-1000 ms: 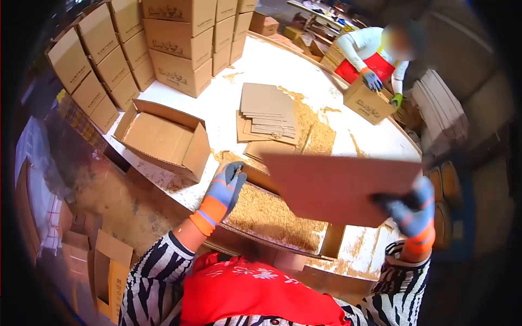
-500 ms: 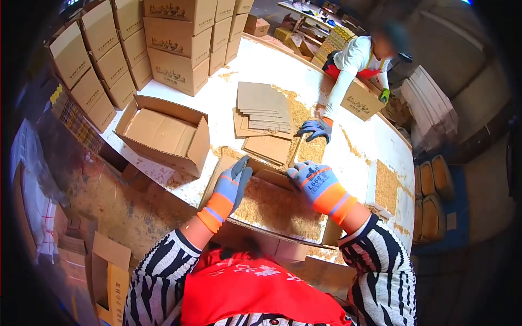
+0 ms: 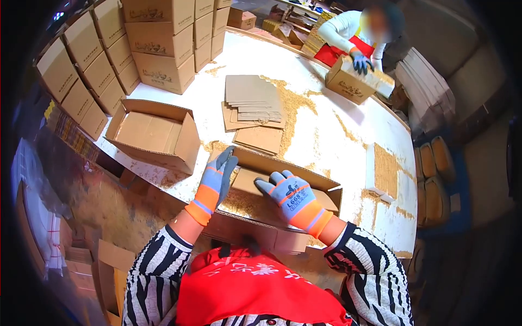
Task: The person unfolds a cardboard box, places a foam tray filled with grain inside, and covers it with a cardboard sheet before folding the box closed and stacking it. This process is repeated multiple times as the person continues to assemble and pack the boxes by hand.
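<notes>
An open cardboard box (image 3: 288, 158) lies in front of me on the table's near edge. Brown stringy material (image 3: 239, 204) shows inside it, partly covered by a flat cardboard sheet (image 3: 247, 180). At the box's left end, my left hand (image 3: 219, 176), in a grey-blue and orange glove, is closed on the wall. My right hand (image 3: 292, 196), gloved alike, lies over the sheet with its fingers spread and its palm down. The sheet's right part is hidden under that hand.
A second open box (image 3: 155, 133) stands to the left, before stacked closed boxes (image 3: 157, 70). Cardboard sheets (image 3: 253, 103) lie mid-table amid loose strands. A white-sided block (image 3: 383, 171) sits at right. Across the table, a co-worker's gloved hand (image 3: 360, 62) rests on another box (image 3: 348, 84).
My right hand has moved from the box's far wall down over its inside, where a cardboard sheet now shows. The co-worker's reaching arm has drawn back, and the block it touched has left that spot.
</notes>
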Available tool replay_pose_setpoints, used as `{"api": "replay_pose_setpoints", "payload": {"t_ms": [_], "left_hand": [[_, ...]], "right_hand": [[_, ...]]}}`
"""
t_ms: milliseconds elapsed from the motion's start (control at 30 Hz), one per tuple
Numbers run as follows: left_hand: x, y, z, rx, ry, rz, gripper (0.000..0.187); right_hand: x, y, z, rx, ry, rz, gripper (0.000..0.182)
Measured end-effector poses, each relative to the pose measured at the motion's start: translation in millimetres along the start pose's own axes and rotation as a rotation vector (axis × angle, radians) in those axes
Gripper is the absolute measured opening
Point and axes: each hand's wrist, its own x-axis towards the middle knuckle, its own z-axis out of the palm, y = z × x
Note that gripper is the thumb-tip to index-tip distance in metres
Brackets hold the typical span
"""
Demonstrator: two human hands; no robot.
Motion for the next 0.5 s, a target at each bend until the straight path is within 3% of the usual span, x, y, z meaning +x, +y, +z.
{"api": "replay_pose_setpoints", "payload": {"t_ms": [67,133,167,300,367,400,467,500], "left_hand": [[1.4,-3.0,-5.3,0.001,-0.012,-0.012,0.045],[0.6,-5.5,-6.5,-0.204,-0.024,-0.036,0.046],[-2.7,5.0,-5.3,-0.091,-0.031,-0.026,0.046],[-9.6,18.7,-4.6,0.076,-0.088,0.097,0.041],[-20.8,37.4,-12.6,0.446,-0.195,0.300,0.041],[-25.3,42.9,-20.6,0.628,-0.247,0.398,0.042],[-21.4,33.0,-43.0,0.704,-0.403,0.568,0.045],[-20.2,6.5,-45.1,0.281,-0.346,0.193,0.048]], "right_hand": [[-16.2,1.0,1.3,0.343,-0.061,0.031,0.036],[-41.7,21.4,8.1,0.566,-0.050,-0.021,0.042],[-49.3,29.0,0.2,0.570,-0.199,0.057,0.045],[-74.2,40.3,35.2,0.562,-0.226,-0.048,0.041],[-73.4,36.6,50.0,0.529,-0.342,-0.056,0.042],[-73.4,38.5,52.3,0.494,-0.304,-0.063,0.044],[-78.1,37.3,60.1,0.440,-0.225,-0.065,0.048],[-82.5,39.6,64.5,0.459,-0.218,-0.065,0.054]]}}
